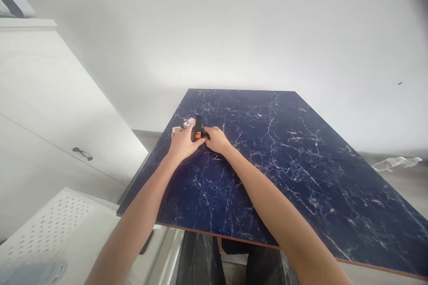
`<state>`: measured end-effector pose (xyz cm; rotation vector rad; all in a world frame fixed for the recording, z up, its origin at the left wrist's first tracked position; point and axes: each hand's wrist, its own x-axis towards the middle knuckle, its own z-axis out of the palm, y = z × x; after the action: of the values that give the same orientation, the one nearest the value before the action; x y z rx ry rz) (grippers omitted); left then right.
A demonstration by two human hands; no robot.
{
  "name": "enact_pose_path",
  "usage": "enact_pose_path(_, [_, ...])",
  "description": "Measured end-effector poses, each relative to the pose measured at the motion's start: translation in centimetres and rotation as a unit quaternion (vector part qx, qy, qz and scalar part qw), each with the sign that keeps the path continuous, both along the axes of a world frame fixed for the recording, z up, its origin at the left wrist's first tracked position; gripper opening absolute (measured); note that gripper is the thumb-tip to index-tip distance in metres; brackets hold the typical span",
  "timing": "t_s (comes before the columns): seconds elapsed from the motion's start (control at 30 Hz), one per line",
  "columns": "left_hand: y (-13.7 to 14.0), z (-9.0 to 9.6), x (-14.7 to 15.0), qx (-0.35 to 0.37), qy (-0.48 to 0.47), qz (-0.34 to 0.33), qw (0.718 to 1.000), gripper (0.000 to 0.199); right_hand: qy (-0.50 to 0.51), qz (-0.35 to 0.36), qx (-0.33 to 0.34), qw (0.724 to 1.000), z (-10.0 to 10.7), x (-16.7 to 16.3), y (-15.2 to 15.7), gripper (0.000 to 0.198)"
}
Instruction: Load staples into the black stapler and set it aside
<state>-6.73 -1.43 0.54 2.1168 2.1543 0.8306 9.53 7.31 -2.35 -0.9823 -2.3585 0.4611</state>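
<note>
On the left side of the dark blue table, a small black object with an orange part [198, 124] sits between my hands. My left hand [183, 144] curls round its left and near sides, thumb reaching across below the orange part. From the right, my right hand [216, 140] has its fingers bent around a small black piece [206, 134] beside that object. Whether the two black parts are joined I cannot tell. Just beyond my left fingers lies a small white printed box [189, 122]. Another small white box [176, 129] is partly hidden behind my left hand.
The marbled blue table [284, 164] stands close to a white wall [234, 26]. At the left is a white cabinet [43, 111] with a dark handle. Below it sits a white perforated plastic item [50, 218]. Clear plastic [396, 163] lies past the right edge.
</note>
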Motion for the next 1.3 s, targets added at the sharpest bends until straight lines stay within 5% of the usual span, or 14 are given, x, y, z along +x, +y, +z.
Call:
enact_pose_path(0.1, [-0.2, 0.3, -4.2, -0.048, 0.006, -0.107, 0.993, 0.076, 0.056, -0.036, -0.007, 0.998, 0.1, 0.4, 0.1, 0.043])
enact_pose_path(0.23, [0.0, 0.2, -9.3, -0.089, -0.001, -0.07, 0.994, 0.077, 0.098, -0.09, -0.042, 0.99, 0.2, 0.9, 0.3, 0.036])
enact_pose_path(0.33, [-0.1, 0.6, -9.6, -0.077, -0.037, -0.067, 0.994, 0.065, 0.104, -0.103, -0.066, 0.987, 0.4, 1.1, 0.2, 0.034])
enact_pose_path(0.47, [-0.2, 1.0, -7.4, -0.029, -0.052, -0.058, 0.997, 0.067, 0.117, -0.109, -0.07, 0.985, 0.4, 1.5, -0.1, 0.033])
enact_pose_path(0.7, [0.1, 0.1, -5.9, -0.066, 0.014, -0.118, 0.991, 0.054, 0.127, -0.114, -0.068, 0.983, 0.1, 1.9, 0.1, 0.032])
enact_pose_path(0.93, [-1.4, 1.9, -2.4, 0.126, -0.031, -0.073, 0.989, 0.033, 0.192, -0.148, -0.071, 0.967, 0.0, 2.2, -0.8, 0.032])
enact_pose_path(1.0, [-1.9, 1.9, -0.2, 0.13, -0.036, -0.081, 0.987, 0.03, 0.192, -0.138, -0.057, 0.97, -0.1, 2.9, -1.7, 0.037])
enact_pose_path(1.17, [-2.9, 0.4, 6.0, 0.048, -0.002, -0.223, 0.974, 0.032, 0.01, -0.027, -0.021, 0.999, 1.5, 8.7, -3.9, 0.055])
enact_pose_path(1.27, [-2.5, -0.8, 9.9, 0.033, 0.051, -0.192, 0.98, 0.035, -0.121, 0.168, -0.053, 0.977, 3.4, 13.7, -4.7, 0.037])
enact_pose_path(1.3, [-2.2, -1.1, 11.2, 0.032, 0.066, -0.176, 0.982, 0.036, -0.131, 0.177, -0.066, 0.973, 4.0, 15.2, -4.9, 0.037])
